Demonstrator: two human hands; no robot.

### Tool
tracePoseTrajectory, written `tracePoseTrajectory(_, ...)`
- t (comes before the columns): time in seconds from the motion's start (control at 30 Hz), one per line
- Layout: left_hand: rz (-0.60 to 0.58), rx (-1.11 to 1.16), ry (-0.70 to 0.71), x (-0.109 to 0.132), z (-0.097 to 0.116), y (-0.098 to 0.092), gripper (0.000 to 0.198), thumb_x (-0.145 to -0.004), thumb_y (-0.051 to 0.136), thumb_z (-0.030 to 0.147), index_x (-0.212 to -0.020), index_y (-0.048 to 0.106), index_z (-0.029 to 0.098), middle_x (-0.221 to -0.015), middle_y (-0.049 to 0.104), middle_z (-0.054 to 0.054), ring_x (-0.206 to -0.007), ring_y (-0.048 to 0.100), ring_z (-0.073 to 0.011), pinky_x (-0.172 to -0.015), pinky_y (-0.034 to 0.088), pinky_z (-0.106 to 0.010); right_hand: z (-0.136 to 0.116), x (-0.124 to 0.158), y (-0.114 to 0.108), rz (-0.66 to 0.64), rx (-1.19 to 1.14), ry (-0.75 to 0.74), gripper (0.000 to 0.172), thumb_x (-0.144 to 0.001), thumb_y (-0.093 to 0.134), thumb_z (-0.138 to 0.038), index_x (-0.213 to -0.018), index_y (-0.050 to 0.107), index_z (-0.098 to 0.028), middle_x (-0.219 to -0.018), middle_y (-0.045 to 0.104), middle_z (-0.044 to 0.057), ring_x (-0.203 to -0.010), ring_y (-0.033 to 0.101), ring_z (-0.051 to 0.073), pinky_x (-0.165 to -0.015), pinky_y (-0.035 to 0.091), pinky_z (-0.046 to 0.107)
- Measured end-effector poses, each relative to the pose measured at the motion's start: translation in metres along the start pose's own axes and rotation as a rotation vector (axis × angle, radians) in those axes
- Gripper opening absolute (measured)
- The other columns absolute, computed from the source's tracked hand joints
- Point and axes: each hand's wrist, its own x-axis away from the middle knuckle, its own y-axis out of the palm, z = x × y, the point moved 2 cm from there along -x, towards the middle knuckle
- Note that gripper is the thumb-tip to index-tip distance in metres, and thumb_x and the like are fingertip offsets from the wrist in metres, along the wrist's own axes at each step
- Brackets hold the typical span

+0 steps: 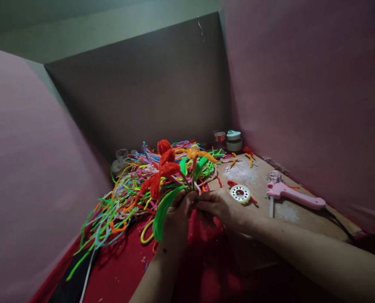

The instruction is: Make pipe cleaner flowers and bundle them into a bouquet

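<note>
Both hands meet at the stems of a pipe-cleaner flower bunch in the middle of the head view. My left hand point(183, 208) is closed round the stems from the left. My right hand point(217, 206) pinches at the stem from the right, its fingertips touching the left hand's fingers. Above them rise a red pipe-cleaner flower point(167, 168) and an orange pipe-cleaner flower point(194, 152). A long green leaf point(165, 214) curves down over my left hand, and smaller green leaves point(201, 166) stand beside the stems. The lower stem ends are hidden by the fingers.
Behind lies a big heap of coloured pipe cleaners point(127, 193). On a board point(253, 174) at right are a white spool point(240, 193) and a pink glue gun point(296, 195) with a black cord. A lidded jar point(234, 141) stands at the back. Red cloth point(118, 269) covers the front.
</note>
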Motion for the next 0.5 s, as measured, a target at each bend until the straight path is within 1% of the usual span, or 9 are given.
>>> tracePoseTrajectory(0.07,-0.044,-0.022,0.004,-0.002,0.002,-0.001,0.017,-0.062,0.067,0.029,-0.054,0.056,0.018,-0.05,0.049,0.006,-0.047,0.041,-0.0074,-0.045,0.035,-0.02,-0.001,0.0,-0.001,0.001,-0.01,0.007,0.034,-0.071,0.064,-0.046,-0.064,0.063,-0.013,-0.047,0.057,-0.002,-0.034,0.046,0.006,-0.035,0.036,0.019)
tracePoseTrajectory(0.17,-0.217,-0.132,0.02,-0.004,0.008,-0.002,0.021,-0.065,0.066,0.027,-0.049,0.055,0.017,-0.045,0.045,0.005,-0.045,0.039,-0.0073,-0.043,0.031,-0.02,0.0,0.0,-0.005,-0.005,-0.07,0.005,0.035,-0.071,0.064,-0.047,-0.065,0.063,-0.012,-0.049,0.057,-0.002,-0.034,0.048,0.007,-0.034,0.036,0.019)
tracePoseTrajectory(0.23,-0.305,-0.1,0.008,-0.004,0.007,-0.004,0.018,-0.065,0.066,0.027,-0.052,0.059,0.016,-0.047,0.047,0.004,-0.045,0.04,-0.0074,-0.043,0.03,-0.021,0.001,0.0,-0.007,-0.043,-0.096,0.014,0.034,-0.072,0.064,-0.045,-0.068,0.064,-0.011,-0.05,0.057,-0.002,-0.035,0.049,0.007,-0.034,0.036,0.018)
tracePoseTrajectory(0.27,-0.328,-0.04,-0.011,-0.004,0.006,-0.004,0.014,-0.065,0.066,0.027,-0.058,0.063,0.016,-0.048,0.048,0.003,-0.045,0.04,-0.0075,-0.043,0.031,-0.021,0.001,0.001,-0.007,-0.076,-0.105,0.021,0.034,-0.072,0.064,-0.044,-0.07,0.065,-0.01,-0.049,0.056,-0.001,-0.035,0.049,0.007,-0.034,0.035,0.018)
tracePoseTrajectory(0.33,-0.357,0.099,-0.067,-0.004,0.0,-0.004,0.013,-0.067,0.065,0.027,-0.067,0.066,0.015,-0.049,0.047,0.003,-0.045,0.04,-0.0075,-0.044,0.031,-0.022,0.001,0.001,-0.006,-0.134,-0.116,0.026,0.034,-0.072,0.064,-0.042,-0.072,0.066,-0.009,-0.05,0.056,-0.001,-0.035,0.049,0.007,-0.032,0.035,0.018)
tracePoseTrajectory(0.37,-0.376,0.141,-0.091,-0.003,-0.003,-0.004,0.013,-0.068,0.064,0.028,-0.068,0.065,0.015,-0.049,0.047,0.003,-0.044,0.039,-0.0076,-0.044,0.031,-0.022,0.001,0.001,-0.005,-0.159,-0.116,0.022,0.034,-0.072,0.064,-0.042,-0.074,0.067,-0.009,-0.05,0.056,-0.001,-0.035,0.049,0.008,-0.032,0.035,0.018)
tracePoseTrajectory(0.43,-0.407,0.17,-0.119,-0.002,-0.007,-0.002,0.016,-0.07,0.063,0.029,-0.063,0.063,0.015,-0.048,0.045,0.002,-0.044,0.039,-0.0078,-0.044,0.032,-0.023,-0.001,0.0,-0.003,-0.193,-0.105,0.009,0.034,-0.071,0.064,-0.042,-0.077,0.067,-0.009,-0.05,0.056,-0.002,-0.035,0.049,0.008,-0.032,0.035,0.018)
tracePoseTrajectory(0.5,-0.394,0.157,-0.111,-0.003,-0.009,-0.002,0.018,-0.07,0.064,0.03,-0.062,0.062,0.014,-0.049,0.047,0.002,-0.044,0.04,-0.0081,-0.045,0.034,-0.023,-0.005,-0.001,-0.003,-0.225,-0.064,0.015,0.034,-0.073,0.062,-0.043,-0.08,0.066,-0.01,-0.051,0.056,-0.002,-0.035,0.048,0.007,-0.034,0.037,0.019)
